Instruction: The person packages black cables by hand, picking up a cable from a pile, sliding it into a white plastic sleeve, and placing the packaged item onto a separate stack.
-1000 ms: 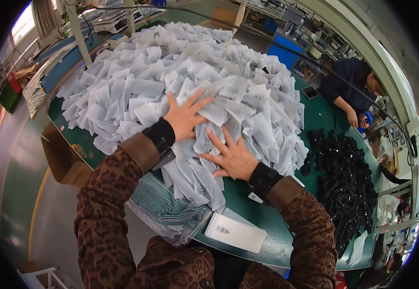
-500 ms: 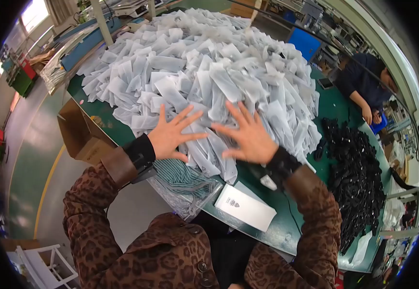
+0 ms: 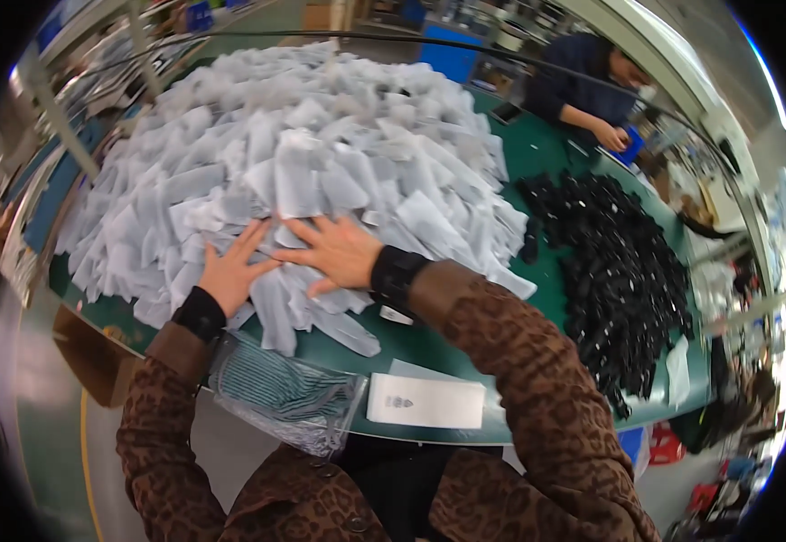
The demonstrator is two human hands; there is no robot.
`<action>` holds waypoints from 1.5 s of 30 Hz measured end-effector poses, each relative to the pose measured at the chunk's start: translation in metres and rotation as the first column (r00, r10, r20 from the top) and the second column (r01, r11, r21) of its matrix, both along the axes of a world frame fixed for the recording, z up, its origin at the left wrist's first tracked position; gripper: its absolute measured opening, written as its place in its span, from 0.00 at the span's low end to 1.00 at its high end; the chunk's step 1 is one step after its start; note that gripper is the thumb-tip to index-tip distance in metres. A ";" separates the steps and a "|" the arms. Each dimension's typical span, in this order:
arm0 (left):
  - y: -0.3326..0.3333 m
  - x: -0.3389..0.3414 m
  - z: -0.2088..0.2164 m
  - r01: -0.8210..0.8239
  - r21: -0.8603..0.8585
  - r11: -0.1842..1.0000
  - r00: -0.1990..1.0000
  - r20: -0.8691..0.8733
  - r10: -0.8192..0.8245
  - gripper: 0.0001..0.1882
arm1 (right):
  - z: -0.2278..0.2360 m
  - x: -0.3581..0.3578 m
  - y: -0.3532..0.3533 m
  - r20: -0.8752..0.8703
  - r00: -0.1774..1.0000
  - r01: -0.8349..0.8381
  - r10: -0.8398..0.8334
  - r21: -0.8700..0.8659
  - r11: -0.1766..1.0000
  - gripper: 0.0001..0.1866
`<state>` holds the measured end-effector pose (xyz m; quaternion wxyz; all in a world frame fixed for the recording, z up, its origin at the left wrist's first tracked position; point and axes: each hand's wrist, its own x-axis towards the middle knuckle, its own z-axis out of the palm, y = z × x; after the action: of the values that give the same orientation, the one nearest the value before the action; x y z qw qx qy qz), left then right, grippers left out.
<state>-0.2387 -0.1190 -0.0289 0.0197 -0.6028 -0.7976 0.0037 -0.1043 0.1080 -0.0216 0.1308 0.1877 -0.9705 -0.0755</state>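
A big heap of frosted white plastic bags (image 3: 230, 144) covers much of the green table (image 3: 429, 348). Both of my hands press on the near side of this heap, close beside each other. My left hand (image 3: 232, 275) lies palm down with its fingers spread over the bags. Just to its right, my right hand (image 3: 337, 255) also rests on them, fingers apart. Neither hand holds anything. At the table's near edge, a clear bag with teal-striped cloth (image 3: 285, 388) lies next to a white flat packet (image 3: 425, 401).
A pile of small black items (image 3: 623, 280) covers the table's right side. Beyond it a person (image 3: 583, 86) in dark clothes works with a blue object. An open cardboard box (image 3: 95, 357) stands below the left edge. A cable (image 3: 393, 38) crosses above the heap.
The view has swung to the right. My hands were spread over the heap with a gap between them; now they are closer together and pressed against the bags.
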 end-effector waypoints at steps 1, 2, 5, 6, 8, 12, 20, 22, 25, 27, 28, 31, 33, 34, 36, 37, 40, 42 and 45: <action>0.001 0.000 0.003 -0.047 -0.027 0.999 0.999 0.012 0.047 0.26 | 0.000 -0.005 0.000 0.007 1.000 0.014 -0.013 -0.042 0.999 0.47; 0.003 0.004 0.006 -0.013 -0.026 1.000 1.000 0.005 0.014 0.26 | 0.000 -0.005 0.001 0.000 0.999 0.047 -0.047 -0.041 0.998 0.47; 0.002 0.021 0.016 -0.100 -0.031 0.995 0.995 -0.020 0.100 0.24 | 0.007 0.000 0.006 0.027 1.000 0.017 -0.014 -0.104 0.994 0.43; 0.004 0.031 0.018 -0.071 -0.030 0.997 0.997 -0.033 0.070 0.24 | 0.009 0.007 0.010 0.014 0.999 0.045 -0.044 -0.105 0.993 0.43; 0.009 0.057 0.024 -0.135 0.079 0.988 0.988 -0.070 0.140 0.28 | 0.012 0.022 0.013 0.001 0.999 -0.038 0.038 -0.154 0.987 0.35; 0.033 0.122 0.047 0.095 0.290 0.952 0.978 0.149 -0.143 0.36 | 0.023 0.066 0.034 -0.056 0.979 -0.200 0.198 -0.475 0.857 0.19; 0.139 0.189 0.046 0.625 0.092 0.775 0.780 -0.117 -0.615 0.49 | 0.012 0.229 0.209 -0.010 0.455 0.841 -0.891 -0.324 0.433 0.15; 0.172 0.210 0.040 0.631 0.062 0.773 0.773 -0.128 -0.621 0.49 | 0.024 0.241 0.194 0.595 0.312 0.944 -0.741 -0.283 0.170 0.22; 0.211 0.223 0.019 0.671 0.017 0.741 0.736 -0.133 -0.663 0.49 | -0.046 0.251 0.182 0.528 0.406 0.859 -0.746 -0.498 0.115 0.23; 0.230 0.221 0.003 0.664 -0.024 0.747 0.738 -0.140 -0.660 0.48 | -0.067 0.227 0.180 0.444 0.548 0.799 -0.709 -0.527 0.289 0.21; 0.236 0.214 -0.002 0.673 -0.025 0.739 0.729 -0.145 -0.669 0.48 | -0.050 0.214 0.170 0.479 0.586 0.782 -0.654 -0.547 0.299 0.19; 0.236 0.175 -0.014 0.662 -0.086 0.745 0.706 -0.261 -0.658 0.45 | -0.063 0.184 0.174 0.344 0.635 0.732 -0.692 -0.556 0.395 0.14; 0.235 0.165 -0.015 0.672 -0.102 0.733 0.695 -0.255 -0.672 0.44 | -0.049 0.169 0.178 0.397 0.726 0.685 -0.561 -0.492 0.538 0.12; 0.233 0.160 -0.014 0.677 -0.117 0.727 0.690 -0.243 -0.682 0.44 | -0.036 0.164 0.179 0.425 0.763 0.645 -0.487 -0.461 0.609 0.11; 0.230 0.155 -0.013 0.675 -0.131 0.726 0.689 -0.239 -0.684 0.43 | 0.014 0.164 0.208 0.618 0.578 0.813 -0.532 -0.387 0.435 0.12; 0.231 0.157 -0.011 0.676 -0.131 0.725 0.690 -0.231 -0.686 0.43 | 0.020 0.164 0.233 0.397 0.547 0.832 -0.736 -0.350 0.430 0.13; 0.228 0.165 -0.010 0.673 -0.134 0.727 0.695 -0.221 -0.684 0.42 | 0.022 0.174 0.298 -0.068 0.411 0.903 -0.909 -0.107 0.417 0.23; 0.229 0.167 -0.011 0.672 -0.145 0.727 0.701 -0.193 -0.687 0.43 | 0.002 0.187 0.323 -0.037 0.373 0.925 -0.927 -0.058 0.375 0.26; 0.237 0.163 -0.008 0.671 -0.148 0.726 0.705 -0.177 -0.687 0.43 | -0.017 0.194 0.348 0.042 0.297 0.953 -0.954 0.052 0.299 0.33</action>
<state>-0.0760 0.1183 -0.0365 0.0860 -0.8500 -0.5116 0.0915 0.0899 0.4562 -0.0386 0.0279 -0.4199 -0.8962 -0.1406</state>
